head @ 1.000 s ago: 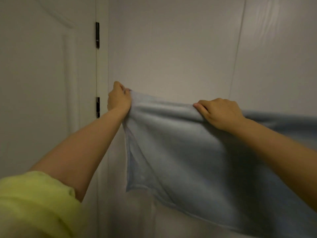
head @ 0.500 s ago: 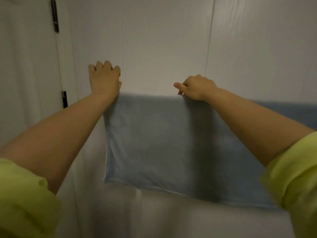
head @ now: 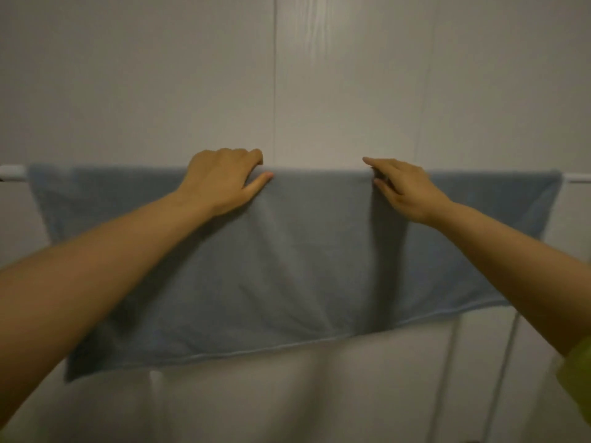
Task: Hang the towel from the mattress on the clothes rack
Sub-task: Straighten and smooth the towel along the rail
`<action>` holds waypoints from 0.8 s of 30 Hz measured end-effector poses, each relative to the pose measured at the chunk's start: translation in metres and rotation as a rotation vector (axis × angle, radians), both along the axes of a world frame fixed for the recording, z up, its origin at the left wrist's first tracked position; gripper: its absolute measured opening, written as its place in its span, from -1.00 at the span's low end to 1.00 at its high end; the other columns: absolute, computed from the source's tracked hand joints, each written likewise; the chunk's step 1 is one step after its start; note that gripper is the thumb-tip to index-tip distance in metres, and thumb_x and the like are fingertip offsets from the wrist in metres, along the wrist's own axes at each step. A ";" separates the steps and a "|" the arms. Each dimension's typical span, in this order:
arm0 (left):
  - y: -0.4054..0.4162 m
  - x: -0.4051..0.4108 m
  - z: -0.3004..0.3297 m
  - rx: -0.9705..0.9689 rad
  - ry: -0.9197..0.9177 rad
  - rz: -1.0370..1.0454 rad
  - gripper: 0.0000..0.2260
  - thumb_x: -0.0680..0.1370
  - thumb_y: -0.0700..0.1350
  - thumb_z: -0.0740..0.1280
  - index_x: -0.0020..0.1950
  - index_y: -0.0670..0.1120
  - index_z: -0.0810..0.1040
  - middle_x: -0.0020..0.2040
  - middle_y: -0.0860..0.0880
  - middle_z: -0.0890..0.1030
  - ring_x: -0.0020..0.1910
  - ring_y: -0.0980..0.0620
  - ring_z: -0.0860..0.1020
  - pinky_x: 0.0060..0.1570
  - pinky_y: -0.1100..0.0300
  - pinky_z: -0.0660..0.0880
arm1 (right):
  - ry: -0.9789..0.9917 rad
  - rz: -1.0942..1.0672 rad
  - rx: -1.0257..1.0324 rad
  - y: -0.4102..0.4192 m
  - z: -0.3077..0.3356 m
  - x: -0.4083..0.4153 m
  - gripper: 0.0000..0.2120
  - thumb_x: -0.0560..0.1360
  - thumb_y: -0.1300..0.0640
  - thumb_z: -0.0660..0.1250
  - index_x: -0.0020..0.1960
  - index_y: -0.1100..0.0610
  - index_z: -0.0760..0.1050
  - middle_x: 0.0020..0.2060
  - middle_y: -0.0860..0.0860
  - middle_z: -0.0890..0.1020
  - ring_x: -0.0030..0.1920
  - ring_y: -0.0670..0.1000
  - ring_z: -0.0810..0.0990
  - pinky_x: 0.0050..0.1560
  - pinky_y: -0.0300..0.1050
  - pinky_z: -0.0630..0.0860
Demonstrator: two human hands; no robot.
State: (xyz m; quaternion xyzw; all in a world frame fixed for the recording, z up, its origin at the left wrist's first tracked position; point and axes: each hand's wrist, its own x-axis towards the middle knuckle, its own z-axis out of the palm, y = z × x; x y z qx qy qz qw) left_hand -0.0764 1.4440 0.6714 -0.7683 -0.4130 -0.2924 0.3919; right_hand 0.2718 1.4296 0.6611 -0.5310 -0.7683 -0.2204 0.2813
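A light blue towel [head: 303, 266] hangs spread out over the white horizontal bar of the clothes rack [head: 12, 173]. The bar shows only at its two ends; the towel covers the rest. My left hand [head: 224, 180] lies on the towel's top fold left of centre, fingers curled over the bar and thumb in front. My right hand [head: 403, 190] is at the top fold right of centre, fingertips pinching the cloth where a vertical crease runs down. The towel's lower hem slants, lower at the left.
A pale panelled wall [head: 275, 75] stands close behind the rack. White upright rods of the rack [head: 505, 362] run down at the lower right. A yellow-green sleeve [head: 575, 378] shows at the right edge.
The view has shifted right, so the door and its hinges have left the frame. Both hands slid right along the bar, the left to mid-towel, and the towel now hangs wide and flat.
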 end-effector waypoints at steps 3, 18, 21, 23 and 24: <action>0.004 0.039 0.001 0.034 0.083 -0.033 -0.63 0.58 0.22 -0.03 0.02 -0.01 0.41 -0.06 -0.09 0.59 -0.15 -0.19 0.58 -0.31 0.07 0.41 | 0.069 -0.044 0.010 0.004 0.001 0.040 -0.61 0.66 0.15 0.13 0.46 0.11 0.39 0.35 0.16 0.54 0.34 0.23 0.49 0.35 0.10 0.36; 0.037 0.067 0.021 -0.238 -0.019 0.176 -0.38 0.55 0.31 -0.17 0.17 0.04 0.58 0.12 -0.26 0.63 0.06 -0.27 0.58 -0.01 -0.03 0.47 | 0.088 0.102 -0.009 0.018 0.000 0.154 -0.61 0.62 0.13 0.19 0.43 0.02 0.43 0.28 0.08 0.58 0.26 0.17 0.53 0.31 0.10 0.40; 0.035 0.079 0.031 -0.403 -0.106 0.384 -0.34 0.56 0.31 -0.15 0.23 -0.04 0.57 0.26 -0.25 0.56 0.20 -0.26 0.53 0.15 -0.06 0.43 | 0.086 0.133 0.052 0.025 -0.005 0.156 -0.63 0.63 0.08 0.19 0.42 0.03 0.44 0.27 0.06 0.59 0.24 0.16 0.53 0.33 0.12 0.37; 0.026 0.084 0.030 -0.345 -0.122 0.439 -0.42 0.59 0.26 -0.12 0.20 0.00 0.58 0.24 -0.21 0.58 0.17 -0.24 0.55 0.08 -0.03 0.45 | 0.129 0.150 0.094 0.031 -0.012 0.149 -0.62 0.63 0.04 0.17 0.43 0.01 0.42 0.31 0.04 0.57 0.31 0.13 0.50 0.43 0.13 0.27; 0.019 0.087 0.025 -0.279 -0.155 0.393 -0.50 0.61 0.21 -0.07 0.17 0.04 0.59 0.22 -0.18 0.60 0.16 -0.23 0.56 0.04 -0.01 0.45 | 0.162 0.156 0.113 0.033 -0.016 0.144 -0.61 0.63 0.03 0.16 0.45 0.00 0.40 0.36 0.03 0.53 0.40 0.11 0.43 0.51 0.14 0.15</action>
